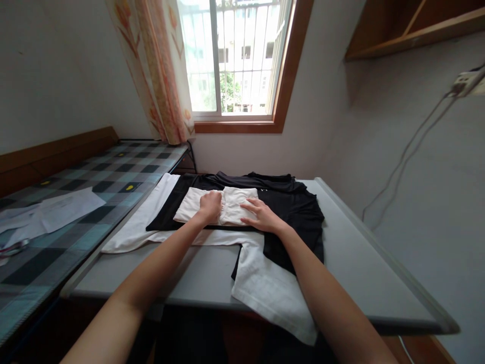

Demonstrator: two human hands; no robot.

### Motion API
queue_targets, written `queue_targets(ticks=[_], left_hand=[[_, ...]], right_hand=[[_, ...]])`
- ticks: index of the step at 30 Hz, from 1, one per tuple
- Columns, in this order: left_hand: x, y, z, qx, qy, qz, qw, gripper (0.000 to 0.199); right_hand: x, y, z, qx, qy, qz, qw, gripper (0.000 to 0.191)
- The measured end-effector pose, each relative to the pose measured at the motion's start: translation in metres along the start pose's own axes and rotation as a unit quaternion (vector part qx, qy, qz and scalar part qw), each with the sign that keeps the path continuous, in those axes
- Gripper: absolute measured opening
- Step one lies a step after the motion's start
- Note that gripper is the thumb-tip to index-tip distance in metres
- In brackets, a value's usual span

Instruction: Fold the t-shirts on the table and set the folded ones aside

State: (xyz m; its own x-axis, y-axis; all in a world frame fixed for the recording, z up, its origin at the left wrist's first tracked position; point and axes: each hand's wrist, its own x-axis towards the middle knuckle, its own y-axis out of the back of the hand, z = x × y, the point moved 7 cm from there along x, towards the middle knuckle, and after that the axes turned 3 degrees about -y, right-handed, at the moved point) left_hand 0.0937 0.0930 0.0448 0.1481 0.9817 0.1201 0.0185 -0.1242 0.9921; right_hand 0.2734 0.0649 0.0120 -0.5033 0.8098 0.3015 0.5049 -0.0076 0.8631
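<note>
A cream-white folded cloth [237, 206] lies on a black garment [293, 207], which rests over a white garment [271, 283] whose sleeve reaches past the table's near edge. My left hand [211, 205] is closed at the middle of the cream cloth, its fingers curled down against the fabric. On the cloth's right end, my right hand [260, 214] lies with its fingers spread.
The garments lie on a grey-white table [359, 273]. To the left, a bed with a checked cover [125, 169] holds loose papers [62, 207]. Behind are a curtain [161, 71] and a window. A shelf [413, 43] and hanging cable are at the right wall.
</note>
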Motion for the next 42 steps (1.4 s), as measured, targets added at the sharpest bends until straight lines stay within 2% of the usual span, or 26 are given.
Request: queue_targets(ticks=[8,14,19,22,26,28,31,34,38,42], left_hand=[[0.0,0.0,-0.009,-0.025,0.023,0.007,0.999,0.031],[-0.002,0.005,-0.002,-0.037,0.02,0.067,0.997,0.032],[-0.004,-0.008,0.003,-0.041,0.015,0.038,0.998,0.032],[-0.011,-0.009,-0.002,-0.065,-0.018,0.05,0.996,0.038],[-0.029,-0.01,-0.008,-0.091,-0.128,0.074,0.985,0.038],[-0.039,-0.014,-0.01,-0.089,-0.177,0.072,0.978,0.042],[-0.05,-0.019,-0.009,-0.08,-0.221,0.065,0.97,0.045],[-0.056,-0.015,-0.005,-0.092,-0.241,0.086,0.962,0.042],[-0.061,-0.004,-0.002,-0.127,-0.249,0.126,0.952,0.038],[-0.061,-0.006,-0.002,-0.141,-0.255,0.13,0.948,0.037]], right_hand=[[0.0,0.001,-0.001,0.004,-0.006,0.0,1.0,0.06],[0.0,0.001,-0.002,-0.004,-0.003,-0.002,1.0,0.061],[0.0,0.0,0.0,-0.002,0.0,-0.003,1.0,0.061],[-0.001,0.0,-0.001,-0.011,0.004,-0.012,1.0,0.069],[-0.001,0.003,-0.01,-0.041,0.023,-0.007,0.999,0.078],[0.0,0.004,-0.019,-0.059,0.044,0.003,0.997,0.068],[0.001,0.005,-0.032,-0.07,0.075,0.009,0.995,0.042],[0.002,0.007,-0.04,-0.055,0.094,0.014,0.994,0.031],[0.003,0.014,-0.043,-0.035,0.096,0.026,0.994,0.029],[0.002,0.021,-0.043,-0.017,0.105,0.041,0.993,0.027]])
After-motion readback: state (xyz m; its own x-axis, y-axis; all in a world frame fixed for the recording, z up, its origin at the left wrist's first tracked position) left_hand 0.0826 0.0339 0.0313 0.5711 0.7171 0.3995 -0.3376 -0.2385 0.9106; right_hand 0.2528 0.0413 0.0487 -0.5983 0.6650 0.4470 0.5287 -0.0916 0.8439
